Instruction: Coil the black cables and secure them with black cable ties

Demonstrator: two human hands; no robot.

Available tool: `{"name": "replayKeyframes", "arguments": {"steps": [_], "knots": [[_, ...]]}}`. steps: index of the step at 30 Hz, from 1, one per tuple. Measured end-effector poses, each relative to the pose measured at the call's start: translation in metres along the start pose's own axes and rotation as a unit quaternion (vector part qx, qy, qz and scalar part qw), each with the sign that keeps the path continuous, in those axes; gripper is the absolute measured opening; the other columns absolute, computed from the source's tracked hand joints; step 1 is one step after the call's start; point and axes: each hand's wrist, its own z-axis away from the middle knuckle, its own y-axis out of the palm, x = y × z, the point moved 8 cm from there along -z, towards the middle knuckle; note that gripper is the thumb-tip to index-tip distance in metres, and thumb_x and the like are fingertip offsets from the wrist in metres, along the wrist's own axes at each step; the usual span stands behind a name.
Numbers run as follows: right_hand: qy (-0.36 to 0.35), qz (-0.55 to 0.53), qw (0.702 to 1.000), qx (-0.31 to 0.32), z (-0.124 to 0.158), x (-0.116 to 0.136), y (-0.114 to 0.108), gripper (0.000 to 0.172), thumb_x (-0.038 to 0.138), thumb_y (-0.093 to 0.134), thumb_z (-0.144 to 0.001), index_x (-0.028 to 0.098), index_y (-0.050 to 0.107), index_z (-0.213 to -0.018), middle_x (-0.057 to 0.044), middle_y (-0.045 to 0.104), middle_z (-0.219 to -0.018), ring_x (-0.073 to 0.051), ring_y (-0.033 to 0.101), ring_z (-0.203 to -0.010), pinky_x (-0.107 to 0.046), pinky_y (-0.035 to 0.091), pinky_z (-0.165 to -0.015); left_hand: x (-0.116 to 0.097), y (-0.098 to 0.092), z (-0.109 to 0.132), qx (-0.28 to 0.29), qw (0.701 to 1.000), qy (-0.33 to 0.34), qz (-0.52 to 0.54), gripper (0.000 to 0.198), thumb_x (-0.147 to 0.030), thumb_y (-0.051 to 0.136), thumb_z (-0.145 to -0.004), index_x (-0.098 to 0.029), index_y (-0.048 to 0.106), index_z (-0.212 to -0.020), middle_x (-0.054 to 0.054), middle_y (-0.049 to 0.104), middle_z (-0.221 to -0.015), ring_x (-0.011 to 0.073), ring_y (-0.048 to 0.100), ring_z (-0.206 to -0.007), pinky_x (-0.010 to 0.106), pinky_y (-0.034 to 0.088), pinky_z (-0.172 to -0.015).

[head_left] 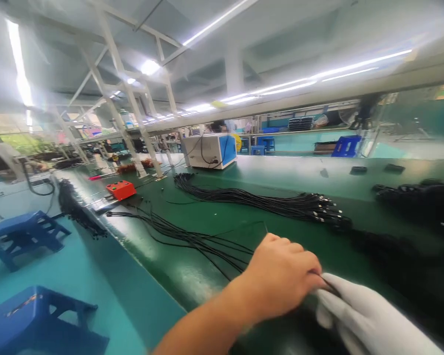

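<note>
My left hand [281, 271], bare, is closed on a thin black cable [331, 286], its back toward the camera. Beside it my right hand [362, 310], in a white glove, also grips the cable, and the two hands nearly touch. A thin dark end sticks up above my left knuckles. Past my left hand a loose bunch of black cables [185, 235] lies along the green tabletop. Farther back stretches a thicker bundle of black cables [244, 198] with shiny metal ends at its right. Most of the held cable is hidden by my fingers.
An orange-red box with buttons [121, 190] sits near the table's left edge. A white and blue machine [210, 150] stands at the back. Dark cable coils [422, 199] lie at right. More cables [77, 209] hang over the left edge, near blue stools [25, 234].
</note>
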Motion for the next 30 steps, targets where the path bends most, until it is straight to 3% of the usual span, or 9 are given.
{"name": "replayKeyframes", "arguments": {"steps": [3, 6, 8, 11, 15, 19, 23, 27, 30], "knots": [[0.0, -0.227, 0.97, 0.087, 0.01, 0.024, 0.035, 0.033, 0.05, 0.048, -0.082, 0.017, 0.054, -0.083, 0.0, 0.059, -0.051, -0.011, 0.051, -0.032, -0.018, 0.034, -0.034, 0.004, -0.001, -0.009, 0.054, 0.997, 0.001, 0.051, 0.015, -0.025, 0.054, -0.087, -0.022, 0.066, -0.079, -0.003, 0.065, -0.077, 0.0129, 0.057, -0.078, 0.029, 0.035, -0.081], [-0.033, -0.426, 0.875, 0.226, 0.02, 0.049, 0.054, 0.052, 0.06, 0.046, -0.08, 0.014, 0.051, -0.105, -0.009, 0.068, -0.079, -0.017, 0.066, -0.056, -0.02, 0.043, -0.045, 0.003, 0.003, -0.018, 0.1, 0.985, 0.025, 0.136, 0.017, -0.019, 0.052, -0.088, -0.023, 0.066, -0.079, -0.004, 0.065, -0.08, 0.0116, 0.056, -0.081, 0.027, 0.033, -0.086], [-0.024, -0.476, 0.83, 0.29, 0.024, 0.052, 0.056, 0.066, 0.066, 0.029, -0.084, 0.011, 0.049, -0.114, -0.012, 0.068, -0.084, -0.021, 0.069, -0.071, -0.022, 0.046, -0.052, 0.003, 0.006, -0.024, 0.121, 0.978, 0.041, 0.165, 0.015, -0.018, 0.053, -0.087, -0.024, 0.065, -0.08, -0.005, 0.063, -0.08, 0.0115, 0.055, -0.082, 0.026, 0.033, -0.087], [-0.007, -0.503, 0.803, 0.321, 0.023, 0.045, 0.052, 0.076, 0.064, 0.007, -0.088, 0.008, 0.049, -0.118, -0.014, 0.068, -0.087, -0.02, 0.069, -0.077, -0.021, 0.046, -0.054, 0.0, 0.008, -0.032, 0.133, 0.974, 0.062, 0.173, 0.014, -0.016, 0.055, -0.086, -0.023, 0.065, -0.079, -0.005, 0.062, -0.08, 0.0115, 0.054, -0.08, 0.026, 0.032, -0.088], [-0.016, -0.518, 0.778, 0.355, 0.017, 0.037, 0.055, 0.051, 0.044, 0.032, -0.091, 0.005, 0.05, -0.118, -0.016, 0.069, -0.088, -0.02, 0.069, -0.077, -0.023, 0.05, -0.055, -0.006, 0.016, -0.038, 0.144, 0.968, 0.068, 0.194, 0.016, -0.015, 0.053, -0.087, -0.022, 0.065, -0.078, -0.005, 0.065, -0.08, 0.0109, 0.054, -0.079, 0.026, 0.03, -0.089], [-0.042, -0.539, 0.769, 0.341, 0.013, 0.033, 0.053, 0.046, 0.037, 0.054, -0.079, -0.001, 0.056, -0.104, -0.02, 0.069, -0.084, -0.021, 0.068, -0.065, -0.019, 0.046, -0.045, -0.003, 0.03, -0.04, 0.101, 0.972, 0.021, 0.212, 0.018, -0.018, 0.051, -0.087, -0.023, 0.067, -0.081, -0.004, 0.065, -0.08, 0.0123, 0.054, -0.081, 0.027, 0.032, -0.085], [-0.115, -0.565, 0.772, 0.268, 0.017, 0.041, 0.018, 0.05, 0.051, 0.057, -0.078, 0.006, 0.056, -0.099, -0.015, 0.068, -0.079, -0.022, 0.067, -0.063, -0.027, 0.048, -0.048, 0.013, 0.057, -0.032, 0.103, 0.97, -0.03, 0.218, 0.027, -0.024, 0.037, -0.093, -0.023, 0.064, -0.092, -0.003, 0.067, -0.086, 0.0137, 0.057, -0.078, 0.025, 0.039, -0.075], [-0.174, -0.605, 0.762, 0.153, 0.024, 0.05, -0.034, 0.037, 0.049, 0.056, -0.081, 0.018, 0.053, -0.1, 0.001, 0.06, -0.073, -0.014, 0.06, -0.06, -0.033, 0.047, -0.06, 0.055, 0.063, -0.017, 0.042, 0.992, -0.114, 0.038, 0.029, -0.027, 0.033, -0.094, -0.022, 0.062, -0.092, 0.001, 0.068, -0.09, 0.0179, 0.06, -0.08, 0.027, 0.042, -0.071], [-0.214, -0.641, 0.725, 0.136, 0.028, 0.063, -0.059, 0.027, 0.044, 0.058, -0.082, 0.02, 0.054, -0.094, 0.006, 0.049, -0.066, -0.008, 0.049, -0.057, -0.026, 0.04, -0.06, 0.055, 0.072, -0.002, 0.013, 0.996, -0.065, -0.067, 0.027, -0.024, 0.034, -0.093, -0.026, 0.061, -0.093, -0.001, 0.069, -0.089, 0.016, 0.063, -0.076, 0.024, 0.043, -0.066]]}}
